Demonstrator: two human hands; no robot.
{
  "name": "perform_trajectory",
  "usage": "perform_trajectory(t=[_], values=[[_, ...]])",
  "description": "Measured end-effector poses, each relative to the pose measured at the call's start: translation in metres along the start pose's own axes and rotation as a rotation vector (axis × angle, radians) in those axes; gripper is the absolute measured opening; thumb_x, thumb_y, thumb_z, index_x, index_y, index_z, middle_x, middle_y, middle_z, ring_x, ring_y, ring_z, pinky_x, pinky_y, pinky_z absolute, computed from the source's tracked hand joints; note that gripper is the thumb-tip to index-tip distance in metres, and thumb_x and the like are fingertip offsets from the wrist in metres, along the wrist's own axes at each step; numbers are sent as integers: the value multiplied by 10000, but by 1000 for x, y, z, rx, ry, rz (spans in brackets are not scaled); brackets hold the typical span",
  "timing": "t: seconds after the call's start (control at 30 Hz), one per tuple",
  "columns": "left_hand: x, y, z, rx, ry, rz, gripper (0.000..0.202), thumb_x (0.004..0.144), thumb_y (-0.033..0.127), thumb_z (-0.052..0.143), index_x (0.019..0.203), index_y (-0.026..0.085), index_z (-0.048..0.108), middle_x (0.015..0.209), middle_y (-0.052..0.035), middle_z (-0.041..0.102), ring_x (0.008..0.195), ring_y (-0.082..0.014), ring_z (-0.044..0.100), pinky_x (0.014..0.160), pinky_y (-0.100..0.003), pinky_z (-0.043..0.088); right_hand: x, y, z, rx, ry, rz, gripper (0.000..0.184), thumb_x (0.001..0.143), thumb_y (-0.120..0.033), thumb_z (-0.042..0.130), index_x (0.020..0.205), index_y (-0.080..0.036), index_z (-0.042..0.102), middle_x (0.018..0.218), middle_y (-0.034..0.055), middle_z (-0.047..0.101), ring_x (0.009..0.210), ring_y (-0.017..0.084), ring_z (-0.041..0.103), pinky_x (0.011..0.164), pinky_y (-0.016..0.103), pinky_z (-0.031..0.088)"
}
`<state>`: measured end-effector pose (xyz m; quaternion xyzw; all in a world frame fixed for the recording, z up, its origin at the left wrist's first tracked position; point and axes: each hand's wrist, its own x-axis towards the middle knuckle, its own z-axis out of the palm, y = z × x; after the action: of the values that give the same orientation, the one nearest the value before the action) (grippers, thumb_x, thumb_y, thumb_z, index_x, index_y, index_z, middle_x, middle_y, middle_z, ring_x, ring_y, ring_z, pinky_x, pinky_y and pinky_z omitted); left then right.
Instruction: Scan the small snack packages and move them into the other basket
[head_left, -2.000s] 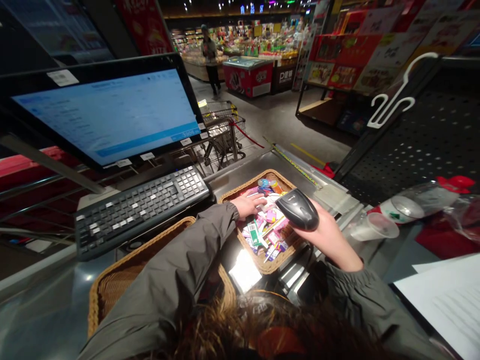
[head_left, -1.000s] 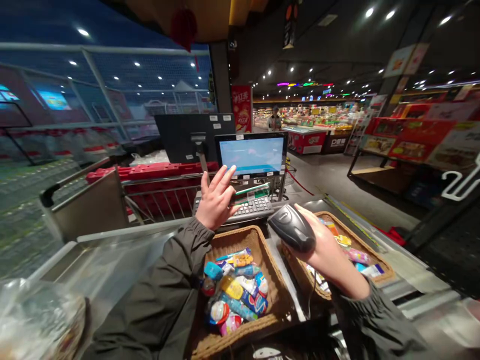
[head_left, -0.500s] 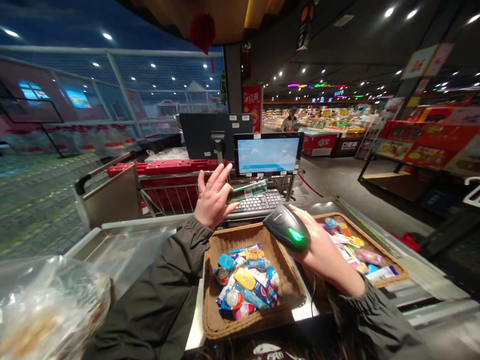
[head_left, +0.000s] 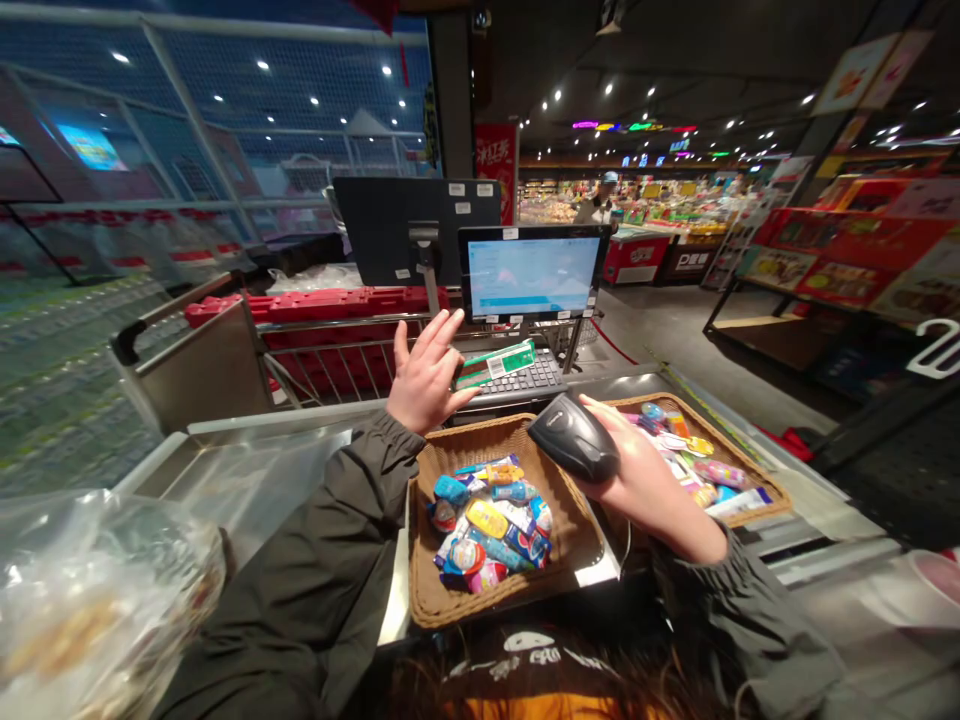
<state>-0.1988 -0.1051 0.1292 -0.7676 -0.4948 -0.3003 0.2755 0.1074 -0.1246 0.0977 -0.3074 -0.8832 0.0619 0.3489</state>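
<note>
Raised off the right-side wicker basket (head_left: 750, 490) since earlier: left hand (head_left: 426, 372), fingers spread, green-and-white packet (head_left: 495, 362) at its thumb above the keyboard (head_left: 525, 378), grip unclear. Right hand (head_left: 649, 490), fingers clenched round a black barcode scanner (head_left: 574, 437), beside the near wicker basket (head_left: 439, 590) of wrapped goods.

A wicker basket (head_left: 431, 590) sits left of another basket (head_left: 739, 470) on the counter (head_left: 817, 520), with the keyboard (head_left: 525, 378) beyond them.
</note>
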Motion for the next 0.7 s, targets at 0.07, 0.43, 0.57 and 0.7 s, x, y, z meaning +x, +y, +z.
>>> perform_trajectory(t=[0.07, 0.43, 0.57, 0.7], values=[[-4, 0, 5, -11, -21, -3, 171, 836, 358, 663, 872, 201, 603, 1563, -154, 384, 1459, -335, 342, 1205, -648, 31, -3, 2, 0, -11, -19, 12, 534, 752, -223, 654, 1278, -186, 574, 1291, 165, 637, 1315, 375, 524, 1085, 612, 430], [-35, 13, 50, -140, -223, 7, 234, 797, 391, 714, 844, 181, 622, 1518, -185, 449, 1421, -362, 398, 1180, -696, 65, -22, 23, -3, 21, -86, 100, 447, 770, -289, 664, 1207, -207, 615, 1156, 116, 701, 1166, 333, 626, 1055, 580, 463], [-55, 28, 74, -200, -397, 53, 245, 790, 399, 726, 836, 174, 642, 1500, -188, 472, 1405, -361, 420, 1172, -702, 79, -30, 34, -8, 18, -93, 138, 445, 765, -304, 665, 1191, -183, 618, 1169, 147, 694, 1166, 359, 620, 1020, 587, 482], [-80, 44, 99, -284, -585, 69, 282, 742, 424, 761, 829, 174, 663, 1443, -173, 543, 1372, -351, 462, 1180, -684, 67, -34, 42, -17, 15, -108, 173, 450, 762, -274, 673, 1201, -195, 612, 1228, 147, 676, 1193, 367, 609, 1044, 546, 480]])
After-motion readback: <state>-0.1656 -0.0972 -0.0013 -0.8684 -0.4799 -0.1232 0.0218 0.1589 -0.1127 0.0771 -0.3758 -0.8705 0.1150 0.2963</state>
